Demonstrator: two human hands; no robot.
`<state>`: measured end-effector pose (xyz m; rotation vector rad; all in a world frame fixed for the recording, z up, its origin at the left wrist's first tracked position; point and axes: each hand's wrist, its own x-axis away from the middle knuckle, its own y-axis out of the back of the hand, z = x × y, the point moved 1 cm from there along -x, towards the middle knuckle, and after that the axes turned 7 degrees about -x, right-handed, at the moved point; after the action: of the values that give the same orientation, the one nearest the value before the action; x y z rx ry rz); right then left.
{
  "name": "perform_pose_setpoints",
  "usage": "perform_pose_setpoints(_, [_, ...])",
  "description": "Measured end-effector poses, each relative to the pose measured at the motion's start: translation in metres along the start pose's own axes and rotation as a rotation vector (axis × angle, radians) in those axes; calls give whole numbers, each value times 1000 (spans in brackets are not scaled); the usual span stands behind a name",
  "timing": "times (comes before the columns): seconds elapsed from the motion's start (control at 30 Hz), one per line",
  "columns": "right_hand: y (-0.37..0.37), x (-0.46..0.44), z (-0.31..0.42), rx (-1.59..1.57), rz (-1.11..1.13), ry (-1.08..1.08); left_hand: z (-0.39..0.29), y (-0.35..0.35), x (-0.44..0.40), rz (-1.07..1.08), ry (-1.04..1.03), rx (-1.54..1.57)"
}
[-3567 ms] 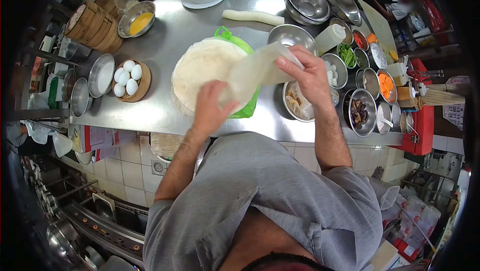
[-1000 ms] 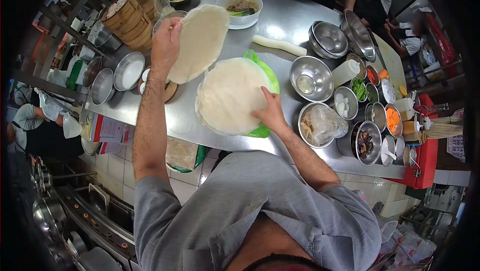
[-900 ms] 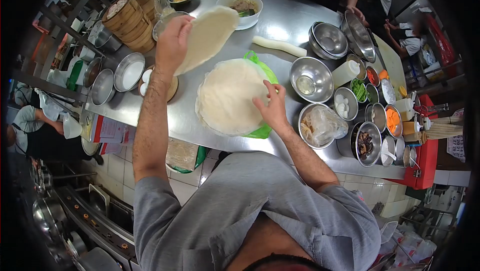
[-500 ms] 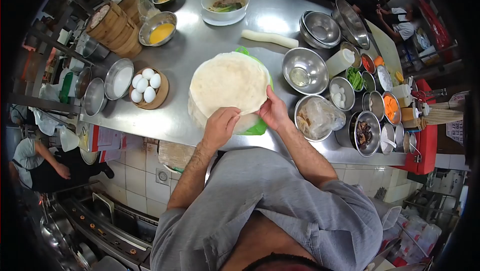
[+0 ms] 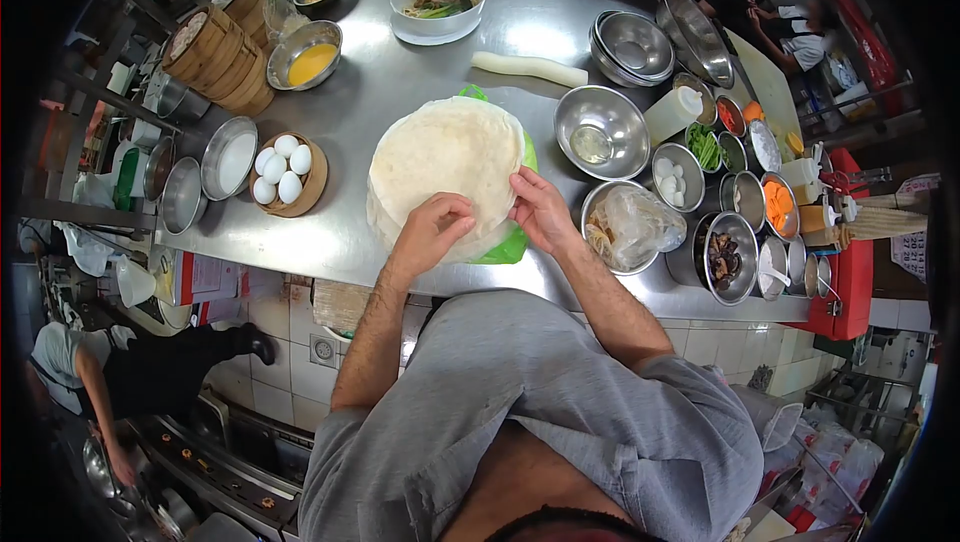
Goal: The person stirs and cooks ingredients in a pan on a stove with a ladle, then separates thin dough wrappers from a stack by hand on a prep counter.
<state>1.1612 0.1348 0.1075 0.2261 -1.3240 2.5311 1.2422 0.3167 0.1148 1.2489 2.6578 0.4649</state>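
A stack of thin round wrapper sheets (image 5: 440, 157) lies on a green plastic bag (image 5: 508, 244) on the steel table. Over the lower edge of the stack is my left hand (image 5: 432, 232), its fingers curled together; whatever they pinch is too small to make out. My right hand (image 5: 543, 210) is at the right edge of the stack, with thumb and fingers closed on the edge of the sheets. To the right stand a steel bowl with a little clear liquid (image 5: 602, 132) and a bowl holding a plastic bag (image 5: 634, 227).
White eggs fill a round bamboo basket (image 5: 316, 174) at left, near bamboo steamers (image 5: 215, 54) and a bowl of yellow liquid (image 5: 312, 64). A noodle bowl (image 5: 438, 4) and a white roll (image 5: 530, 69) lie beyond the stack. Ingredient bowls crowd the right. A co-worker (image 5: 150, 362) bends at lower left.
The raised sheet from one second ago now lies on the stack. My left hand has come down to the lower edge, my right hand has closed at the right edge. The co-worker at left has moved lower.
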Motion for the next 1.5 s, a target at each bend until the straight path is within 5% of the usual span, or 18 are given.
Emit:
perform_pose_setpoints(0.33, [-5,1,3,12,33,-13,-19,-16,-16,-130,-62,-221])
perform_pose_setpoints(0.5, [4,-2,3,42,25,17,-21,-28,-11,-298,-466,-532])
perform_pose_setpoints(0.63, [5,-3,-1,66,51,-12,-20,-31,-7,-301,-535,-600])
perform_pose_setpoints(0.93, [3,-4,-5,211,16,66,8,-30,-12,-450,-342,-338])
perform_pose_setpoints(1.0, [0,-5,-3,256,-31,68,10,-26,-14,-468,-118,-185])
perform_pose_setpoints(1.1, [0,-12,-3,343,-113,103,-4,-31,-15,-362,-75,-118])
perform_pose_setpoints(1.2, [-3,-16,0,427,-116,156,-25,-35,-21,-422,-328,-478])
perform_pose_setpoints(1.3, [-12,-14,6,478,-92,158,-23,-33,-28,-389,-357,-523])
perform_pose_setpoints(1.5, [-14,-13,8,498,-77,169,-13,-21,-35,-362,-169,-289])
